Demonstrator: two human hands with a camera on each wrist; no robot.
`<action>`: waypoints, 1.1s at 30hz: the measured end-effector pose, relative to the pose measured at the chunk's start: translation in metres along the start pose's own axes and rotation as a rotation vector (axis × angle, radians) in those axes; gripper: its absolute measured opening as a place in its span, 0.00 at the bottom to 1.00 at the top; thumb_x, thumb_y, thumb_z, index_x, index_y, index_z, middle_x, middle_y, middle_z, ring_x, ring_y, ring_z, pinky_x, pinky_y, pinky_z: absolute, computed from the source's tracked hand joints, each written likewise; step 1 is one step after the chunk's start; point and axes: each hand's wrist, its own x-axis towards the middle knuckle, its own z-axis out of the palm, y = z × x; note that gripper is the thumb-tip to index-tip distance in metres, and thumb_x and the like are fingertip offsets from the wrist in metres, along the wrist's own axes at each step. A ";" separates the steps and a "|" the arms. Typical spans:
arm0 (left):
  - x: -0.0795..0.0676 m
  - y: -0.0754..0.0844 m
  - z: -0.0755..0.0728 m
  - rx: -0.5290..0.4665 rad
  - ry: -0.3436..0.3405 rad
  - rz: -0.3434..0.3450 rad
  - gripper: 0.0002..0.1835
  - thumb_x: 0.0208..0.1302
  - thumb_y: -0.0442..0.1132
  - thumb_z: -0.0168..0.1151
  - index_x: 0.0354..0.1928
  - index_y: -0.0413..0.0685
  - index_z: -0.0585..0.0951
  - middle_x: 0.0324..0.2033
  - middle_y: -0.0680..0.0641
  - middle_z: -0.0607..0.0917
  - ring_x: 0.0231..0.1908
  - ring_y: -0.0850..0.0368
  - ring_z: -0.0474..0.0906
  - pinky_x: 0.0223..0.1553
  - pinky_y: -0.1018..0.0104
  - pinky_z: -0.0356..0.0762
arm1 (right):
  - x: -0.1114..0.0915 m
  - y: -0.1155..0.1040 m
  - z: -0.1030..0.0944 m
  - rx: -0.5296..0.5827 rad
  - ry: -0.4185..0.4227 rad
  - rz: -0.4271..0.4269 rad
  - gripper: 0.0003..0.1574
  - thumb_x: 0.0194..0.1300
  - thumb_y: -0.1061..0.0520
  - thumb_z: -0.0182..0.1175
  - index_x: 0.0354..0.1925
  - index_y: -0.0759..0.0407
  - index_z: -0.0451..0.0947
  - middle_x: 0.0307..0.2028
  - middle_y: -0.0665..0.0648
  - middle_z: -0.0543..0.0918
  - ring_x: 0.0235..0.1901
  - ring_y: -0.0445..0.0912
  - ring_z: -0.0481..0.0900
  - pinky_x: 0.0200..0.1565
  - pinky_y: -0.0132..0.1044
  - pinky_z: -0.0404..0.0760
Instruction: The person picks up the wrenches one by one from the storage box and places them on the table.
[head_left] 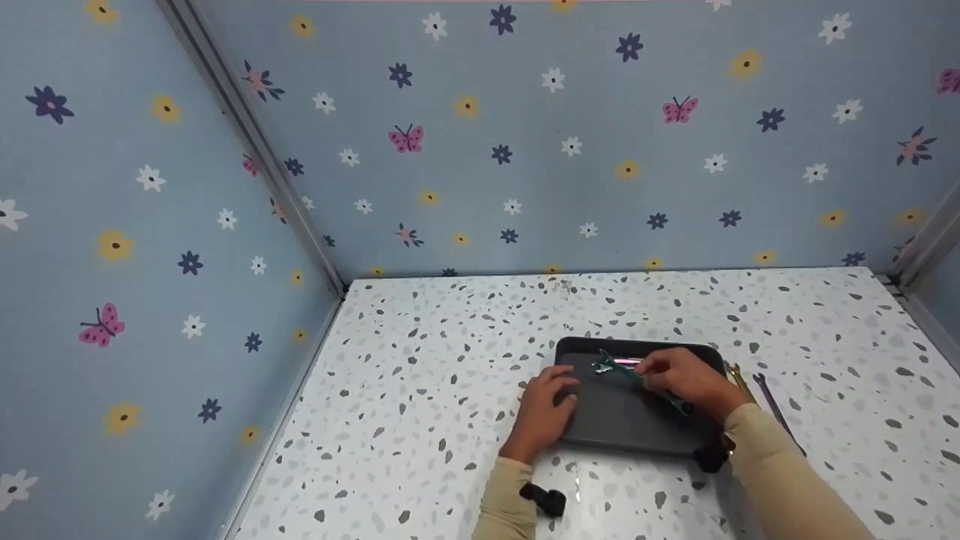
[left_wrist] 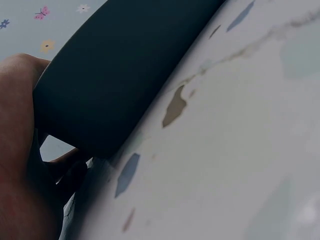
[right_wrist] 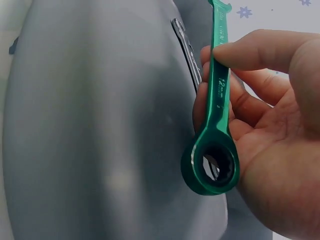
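In the head view my right hand [head_left: 686,379] pinches a green ratcheting combination wrench [head_left: 626,370] above the dark grey tray [head_left: 615,420]. The right wrist view shows this wrench [right_wrist: 218,95] close up, marked 12 mm, its ring end nearest the camera and the thumb on its shaft. Below it, a pinkish shiny wrench [head_left: 626,361] lies in the tray, partly hidden by the hand and the green wrench. My left hand [head_left: 544,409] rests over the tray's left rim, fingers and thumb reaching inside; the left wrist view shows it against the tray's outer wall [left_wrist: 115,75].
Right of the tray, a gold wrench [head_left: 741,381] and a dark grey wrench [head_left: 778,409] lie on the speckled white table [head_left: 420,390]; the right forearm partly covers the gold one. Flowered blue walls [head_left: 540,180] stand behind and beside the table.
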 end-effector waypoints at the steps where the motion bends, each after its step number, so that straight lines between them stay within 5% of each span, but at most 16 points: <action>1: 0.000 0.000 0.000 0.000 0.000 0.000 0.14 0.68 0.38 0.60 0.53 0.47 0.85 0.63 0.57 0.76 0.61 0.54 0.70 0.64 0.55 0.66 | 0.000 0.000 0.000 -0.008 0.006 0.001 0.16 0.60 0.65 0.61 0.47 0.65 0.82 0.39 0.58 0.83 0.37 0.49 0.78 0.40 0.41 0.77; 16: 0.000 -0.001 0.000 -0.018 -0.004 0.004 0.14 0.68 0.37 0.60 0.53 0.45 0.84 0.63 0.54 0.76 0.62 0.53 0.70 0.64 0.54 0.66 | -0.010 0.001 0.002 0.097 0.055 0.000 0.15 0.61 0.67 0.61 0.48 0.67 0.81 0.32 0.59 0.82 0.30 0.50 0.76 0.32 0.40 0.77; 33: 0.001 -0.001 0.002 -0.011 -0.008 -0.008 0.15 0.67 0.38 0.61 0.54 0.47 0.84 0.64 0.55 0.76 0.62 0.55 0.69 0.65 0.55 0.66 | -0.018 0.007 -0.003 0.167 0.151 0.020 0.16 0.62 0.63 0.64 0.48 0.67 0.82 0.37 0.59 0.82 0.29 0.48 0.76 0.31 0.38 0.77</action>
